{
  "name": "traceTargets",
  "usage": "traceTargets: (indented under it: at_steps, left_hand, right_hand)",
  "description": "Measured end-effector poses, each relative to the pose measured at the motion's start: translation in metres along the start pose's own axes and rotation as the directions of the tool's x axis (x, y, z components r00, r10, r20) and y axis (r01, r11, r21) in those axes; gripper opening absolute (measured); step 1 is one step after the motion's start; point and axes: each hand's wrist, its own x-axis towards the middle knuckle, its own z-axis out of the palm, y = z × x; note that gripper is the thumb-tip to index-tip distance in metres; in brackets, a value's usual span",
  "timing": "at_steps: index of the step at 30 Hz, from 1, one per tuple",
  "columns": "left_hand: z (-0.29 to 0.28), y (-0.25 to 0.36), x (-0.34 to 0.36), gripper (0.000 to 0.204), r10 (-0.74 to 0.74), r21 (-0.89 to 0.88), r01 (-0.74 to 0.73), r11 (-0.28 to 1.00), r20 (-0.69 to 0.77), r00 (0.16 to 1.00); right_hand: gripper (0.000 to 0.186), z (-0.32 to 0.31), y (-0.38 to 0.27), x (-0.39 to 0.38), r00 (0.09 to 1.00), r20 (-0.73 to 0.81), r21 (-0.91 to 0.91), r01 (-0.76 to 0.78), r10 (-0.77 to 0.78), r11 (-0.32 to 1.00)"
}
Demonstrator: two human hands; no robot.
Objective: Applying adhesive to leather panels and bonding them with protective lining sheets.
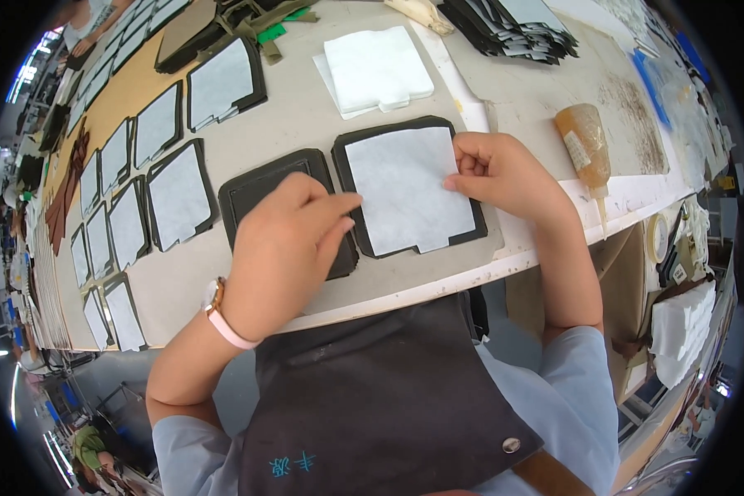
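Note:
A white cut sheet (pixel 409 186) with a small tab at its lower edge lies over a black panel (pixel 474 225), whose dark border shows around it. My right hand (pixel 504 174) pinches the sheet's right edge between thumb and curled fingers. At the left edge of the sheet, my left hand (pixel 293 236) has its thumb and forefinger slightly apart, fingertips by the edge. Beneath that hand, partly hidden, is a stack of bare black panels (pixel 248 188). Behind the sheet lies a pile of similar white sheets (pixel 378 70).
To the left, rows of black panels topped with white sheets (pixel 182 194) cover the table. A squeeze bottle of amber liquid (pixel 584 149) lies at the right, nozzle toward the table edge (pixel 554 217). A fanned stack of dark pieces (pixel 512 29) sits at the back.

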Motion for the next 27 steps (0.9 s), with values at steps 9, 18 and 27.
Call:
traceTargets:
  at_steps: [9,18,27]
  left_hand:
    - [0.020,0.007,-0.011,0.042,0.330,0.140,-0.335,0.932,0.060,0.942]
    - [0.022,0.003,-0.004,0.036,0.298,0.196,-0.313,0.929,0.104,0.949]
    - [0.029,0.005,0.016,0.033,0.352,0.214,-0.366,0.906,0.103,0.930]
  right_hand:
    - [0.026,0.007,-0.001,0.001,0.999,-0.015,0.038,-0.044,0.045,0.998]
    - [0.024,0.005,0.000,0.001,0.998,-0.040,-0.002,-0.044,0.044,0.999]
    - [0.025,0.001,-0.021,-0.020,0.906,-0.416,0.217,0.017,0.077,0.976]
